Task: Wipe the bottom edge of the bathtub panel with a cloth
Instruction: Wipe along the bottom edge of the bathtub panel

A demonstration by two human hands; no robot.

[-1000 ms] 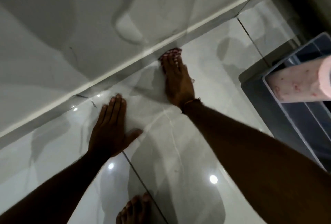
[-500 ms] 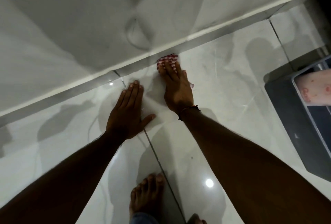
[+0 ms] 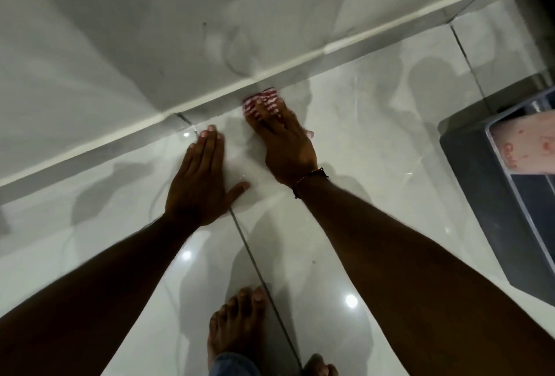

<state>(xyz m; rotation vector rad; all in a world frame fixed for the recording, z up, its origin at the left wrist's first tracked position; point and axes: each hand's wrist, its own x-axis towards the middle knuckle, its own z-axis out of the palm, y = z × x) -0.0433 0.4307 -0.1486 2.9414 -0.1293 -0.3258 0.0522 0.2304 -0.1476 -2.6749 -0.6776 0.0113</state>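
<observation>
Right hand [image 3: 285,141] flat, fingers pinning the red-and-white striped cloth [image 3: 262,103] into the bathtub panel's bottom edge [image 3: 300,64]; left hand [image 3: 199,183] splayed empty on the glossy floor tile [image 3: 375,141] as a brace; mid-wipe by the look of it, edge running on uncovered both ways; share already cleaned impossible to judge.

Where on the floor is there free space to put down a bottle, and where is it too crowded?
Free: the tile between the right forearm and the grey bin, and the floor left of the left hand, below the panel's bottom edge. Crowded: between both hands, where the right hand presses the striped cloth, and by the foot.
</observation>
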